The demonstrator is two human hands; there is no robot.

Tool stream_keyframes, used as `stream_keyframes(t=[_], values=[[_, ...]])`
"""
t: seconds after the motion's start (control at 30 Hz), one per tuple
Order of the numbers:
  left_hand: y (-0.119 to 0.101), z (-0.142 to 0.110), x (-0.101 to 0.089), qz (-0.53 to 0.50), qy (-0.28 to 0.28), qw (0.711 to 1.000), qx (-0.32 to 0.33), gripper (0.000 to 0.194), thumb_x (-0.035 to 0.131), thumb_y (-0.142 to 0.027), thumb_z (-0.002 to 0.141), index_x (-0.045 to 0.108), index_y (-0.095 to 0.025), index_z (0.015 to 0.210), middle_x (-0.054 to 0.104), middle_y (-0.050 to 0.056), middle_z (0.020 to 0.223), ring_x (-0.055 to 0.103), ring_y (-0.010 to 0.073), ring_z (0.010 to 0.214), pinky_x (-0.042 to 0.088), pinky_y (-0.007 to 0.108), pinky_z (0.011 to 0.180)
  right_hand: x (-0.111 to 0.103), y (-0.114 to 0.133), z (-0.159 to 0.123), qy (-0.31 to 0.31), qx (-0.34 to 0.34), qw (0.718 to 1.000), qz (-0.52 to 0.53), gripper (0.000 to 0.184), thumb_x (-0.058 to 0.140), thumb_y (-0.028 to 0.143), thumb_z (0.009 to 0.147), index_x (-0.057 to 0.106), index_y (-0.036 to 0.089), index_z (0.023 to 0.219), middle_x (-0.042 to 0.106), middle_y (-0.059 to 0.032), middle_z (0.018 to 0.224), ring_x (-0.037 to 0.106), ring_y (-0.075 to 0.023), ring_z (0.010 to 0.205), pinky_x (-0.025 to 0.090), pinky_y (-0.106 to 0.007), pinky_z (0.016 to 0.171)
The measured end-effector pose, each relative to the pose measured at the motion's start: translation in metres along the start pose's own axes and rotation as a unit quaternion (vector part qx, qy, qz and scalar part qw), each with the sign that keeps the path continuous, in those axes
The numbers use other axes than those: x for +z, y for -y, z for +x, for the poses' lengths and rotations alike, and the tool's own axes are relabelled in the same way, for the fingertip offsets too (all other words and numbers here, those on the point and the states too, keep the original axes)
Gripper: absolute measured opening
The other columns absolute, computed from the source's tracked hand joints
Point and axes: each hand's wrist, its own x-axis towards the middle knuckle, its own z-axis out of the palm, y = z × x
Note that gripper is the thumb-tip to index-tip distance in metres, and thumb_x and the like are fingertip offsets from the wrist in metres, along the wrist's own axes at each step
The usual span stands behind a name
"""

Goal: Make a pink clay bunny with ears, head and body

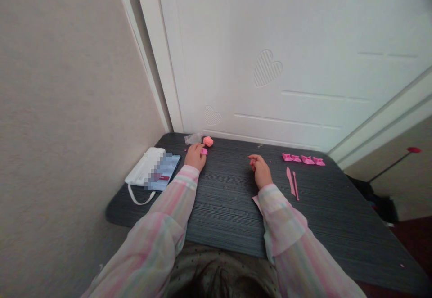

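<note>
Had left hand (195,157) at pink bit (204,151), right hand (261,172) curled

Had left hand at the far left of the dark table (226,199), fingers low and close together, right at the pink bit. Could not tell if pinched or just touched. Saw orange ball (208,141) just past the pink bit, with clear bag (193,139) to the left.

Had right hand farther right, fingers bent in and narrow. Could not tell if holding anything. Saw pink sheet (257,202) poking out by the right sleeve (281,219).

Saw four pink shapes (307,160) in a row at the far right, with pink knife (290,181) and pink stick (295,185) side by side, nearer. On the left, saw white box (143,169) next to phone (172,167), with white cord (138,202) looping on the near side. Saw white door (222,50) with hearts (266,68) behind.
</note>
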Motion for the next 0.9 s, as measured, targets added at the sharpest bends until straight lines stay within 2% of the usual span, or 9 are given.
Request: stream_keyframes(t=[0.13,0.27,0.43,0.53,0.63,0.73,0.8,0.9], values=[[-0.005,0.0,-0.003,-0.009,-0.01,1.0,0.008,0.035,0.043,-0.015,0.072,0.057,-0.01,0.103,0.057,0.014,0.107,0.048,0.0248,0.104,0.036,0.039,0.095,0.006,0.003,-0.001,0.002,0.012,1.0,0.021,0.03,0.047,0.031,0.083,0.05,0.015,0.109,0.054,-0.0066,0.108,0.056,-0.0162,0.09,0.048,-0.037,0.076],[-0.007,0.0,-0.003,-0.03,-0.014,0.999,0.013,0.033,0.044,-0.016,0.071,0.058,-0.012,0.1,0.057,0.013,0.104,0.048,0.0245,0.102,0.036,0.039,0.094,0.01,0.008,-0.003,-0.006,0.006,0.999,0.047,0.027,0.044,0.032,0.083,0.047,0.016,0.105,0.058,-0.0054,0.093,0.058,-0.012,0.073,0.05,-0.032,0.068],[-0.006,0.001,-0.005,-0.076,-0.035,0.996,-0.011,0.03,0.046,-0.015,0.069,0.059,-0.012,0.096,0.058,0.014,0.101,0.048,0.0266,0.1,0.035,0.044,0.093,0.009,0.014,-0.005,-0.012,0.006,0.997,0.074,0.026,0.045,0.036,0.078,0.044,0.019,0.096,0.06,-0.0036,0.08,0.057,-0.0108,0.058,0.049,-0.029,0.057],[-0.012,0.0,-0.009,-0.122,-0.049,0.991,-0.026,0.031,0.046,-0.013,0.068,0.059,-0.012,0.096,0.057,0.014,0.101,0.047,0.0269,0.102,0.033,0.046,0.094,0.008,0.018,-0.005,0.002,0.014,0.996,0.094,0.029,0.05,0.037,0.074,0.043,0.019,0.095,0.062,-0.002,0.074,0.055,-0.01,0.052,0.046,-0.026,0.05],[-0.033,-0.006,-0.009,-0.188,-0.049,0.98,-0.035,0.029,0.046,-0.012,0.07,0.059,-0.014,0.096,0.058,0.012,0.101,0.047,0.0247,0.103,0.032,0.044,0.096,0.01,0.022,-0.007,0.027,0.027,0.992,0.118,0.037,0.058,0.037,0.068,0.043,0.019,0.097,0.065,-0.0018,0.074,0.053,-0.0095,0.049,0.043,-0.024,0.047],[-0.064,-0.016,0.0,-0.278,-0.016,0.959,-0.046,0.026,0.047,-0.015,0.072,0.061,-0.014,0.094,0.06,0.01,0.098,0.052,0.0206,0.097,0.038,0.039,0.092,0.013,0.025,-0.008,0.046,0.04,0.988,0.141,0.037,0.063,0.037,0.063,0.047,0.019,0.092,0.066,-0.0022,0.076,0.054,-0.009,0.05,0.045,-0.025,0.052],[-0.084,-0.024,0.009,-0.348,0.025,0.935,-0.061,0.026,0.05,-0.018,0.072,0.061,-0.014,0.095,0.062,0.009,0.092,0.058,0.0169,0.082,0.047,0.033,0.08,0.014,0.027,-0.009,0.057,0.049,0.986,0.149,0.033,0.065,0.038,0.06,0.051,0.018,0.083,0.066,-0.0019,0.073,0.056,-0.0101,0.053,0.047,-0.027,0.056],[-0.102,-0.03,0.02,-0.448,0.079,0.886,-0.095,0.025,0.053,-0.021,0.072,0.062,-0.015,0.095,0.064,0.01,0.094,0.061,0.0155,0.079,0.05,0.028,0.072,0.013,0.028,-0.01,0.065,0.06,0.984,0.154,0.03,0.066,0.039,0.058,0.056,0.017,0.077,0.063,0.0,0.063,0.058,-0.0125,0.056,0.048,-0.03,0.061]])
